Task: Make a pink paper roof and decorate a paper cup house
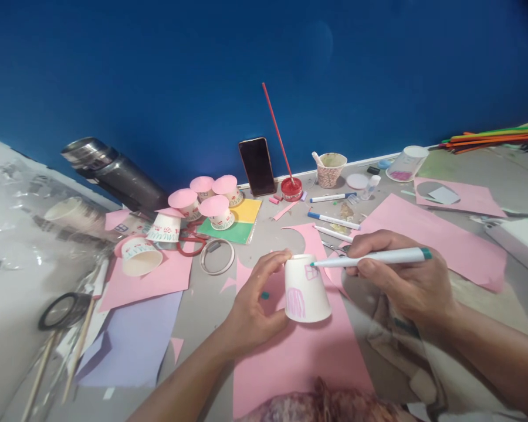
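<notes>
An upside-down white paper cup (312,302) stands over a pink paper sheet (299,363), with a pink-purple door and window drawn on its side. My left hand (261,293) is closed around the cup's left side, fingers at its top and thumb near its lower edge. In my right hand (398,272) is a white felt-tip marker (378,258) with a green end, held like a pen. Its green tip touches or nearly touches the drawn window. A small teal cap (264,295) lies by my left fingers.
Several decorated cups with pink paper tops (215,206) stand at the left, near a black thermos (123,176). A phone (257,166) leans on the blue wall beside a red pot (291,189) holding a red stick. Capped markers (333,221) and a patterned cup (331,173) lie beyond my hands.
</notes>
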`<control>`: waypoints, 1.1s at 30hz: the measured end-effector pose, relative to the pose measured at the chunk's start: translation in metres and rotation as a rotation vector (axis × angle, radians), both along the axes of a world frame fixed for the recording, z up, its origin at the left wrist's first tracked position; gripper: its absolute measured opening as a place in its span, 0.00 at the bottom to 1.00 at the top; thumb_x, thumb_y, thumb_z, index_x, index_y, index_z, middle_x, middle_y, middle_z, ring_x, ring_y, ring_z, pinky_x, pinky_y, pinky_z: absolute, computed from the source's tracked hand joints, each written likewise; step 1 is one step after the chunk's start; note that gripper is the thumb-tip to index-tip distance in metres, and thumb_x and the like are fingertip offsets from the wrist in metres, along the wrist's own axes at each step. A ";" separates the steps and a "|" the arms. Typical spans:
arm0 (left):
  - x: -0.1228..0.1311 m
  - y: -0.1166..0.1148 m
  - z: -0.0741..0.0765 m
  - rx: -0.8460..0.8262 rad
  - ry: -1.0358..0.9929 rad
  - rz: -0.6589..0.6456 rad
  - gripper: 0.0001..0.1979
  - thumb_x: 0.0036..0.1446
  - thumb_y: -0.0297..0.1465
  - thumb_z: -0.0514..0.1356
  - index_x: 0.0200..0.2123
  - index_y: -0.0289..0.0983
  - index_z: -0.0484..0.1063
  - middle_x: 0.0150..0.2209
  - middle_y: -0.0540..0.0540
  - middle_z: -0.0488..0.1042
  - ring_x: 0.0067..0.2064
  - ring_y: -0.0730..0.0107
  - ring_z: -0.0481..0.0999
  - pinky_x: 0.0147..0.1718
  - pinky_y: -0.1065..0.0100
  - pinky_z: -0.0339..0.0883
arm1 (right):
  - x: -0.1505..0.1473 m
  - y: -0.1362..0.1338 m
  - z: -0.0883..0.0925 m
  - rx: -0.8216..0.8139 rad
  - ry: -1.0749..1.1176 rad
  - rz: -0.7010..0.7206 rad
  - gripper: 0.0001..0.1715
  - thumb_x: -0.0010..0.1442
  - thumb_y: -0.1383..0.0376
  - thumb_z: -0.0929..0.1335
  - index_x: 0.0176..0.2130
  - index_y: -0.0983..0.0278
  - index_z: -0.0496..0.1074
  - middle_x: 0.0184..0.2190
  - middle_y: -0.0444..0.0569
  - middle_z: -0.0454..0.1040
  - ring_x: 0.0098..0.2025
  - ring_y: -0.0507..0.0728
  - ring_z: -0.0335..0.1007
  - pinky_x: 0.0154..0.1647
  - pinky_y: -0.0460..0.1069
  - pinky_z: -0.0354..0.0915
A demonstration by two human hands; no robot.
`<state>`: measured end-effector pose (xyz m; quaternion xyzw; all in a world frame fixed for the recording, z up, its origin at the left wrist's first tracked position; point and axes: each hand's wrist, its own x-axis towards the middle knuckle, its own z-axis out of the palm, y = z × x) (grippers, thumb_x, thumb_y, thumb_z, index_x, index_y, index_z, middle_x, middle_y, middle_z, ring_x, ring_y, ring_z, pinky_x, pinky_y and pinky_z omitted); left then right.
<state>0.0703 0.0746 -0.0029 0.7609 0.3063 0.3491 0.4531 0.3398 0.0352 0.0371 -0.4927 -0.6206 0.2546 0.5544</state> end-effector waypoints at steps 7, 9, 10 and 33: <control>0.000 0.000 0.003 0.033 0.034 0.005 0.37 0.57 0.22 0.65 0.69 0.47 0.63 0.69 0.38 0.65 0.72 0.48 0.63 0.70 0.45 0.61 | -0.001 0.001 0.001 -0.013 -0.019 0.006 0.04 0.65 0.61 0.74 0.37 0.58 0.81 0.27 0.46 0.82 0.30 0.56 0.80 0.30 0.47 0.73; 0.000 0.000 0.003 0.029 0.039 0.002 0.37 0.57 0.22 0.65 0.68 0.47 0.63 0.68 0.38 0.66 0.73 0.48 0.62 0.71 0.45 0.61 | -0.001 0.000 0.001 -0.012 -0.022 0.015 0.04 0.65 0.61 0.74 0.38 0.58 0.81 0.28 0.47 0.82 0.30 0.57 0.80 0.30 0.48 0.73; 0.000 0.000 0.003 0.031 0.037 0.001 0.37 0.57 0.21 0.65 0.68 0.47 0.63 0.68 0.38 0.66 0.73 0.49 0.62 0.71 0.46 0.60 | 0.000 0.000 0.001 -0.011 -0.019 0.013 0.04 0.65 0.61 0.74 0.38 0.58 0.81 0.28 0.47 0.82 0.30 0.57 0.80 0.30 0.48 0.73; 0.000 0.000 0.002 0.072 0.021 0.004 0.38 0.59 0.22 0.65 0.69 0.51 0.61 0.68 0.40 0.65 0.72 0.52 0.64 0.70 0.46 0.61 | -0.001 0.001 0.006 0.009 -0.019 -0.008 0.04 0.64 0.63 0.74 0.36 0.58 0.81 0.27 0.45 0.82 0.27 0.54 0.79 0.28 0.45 0.72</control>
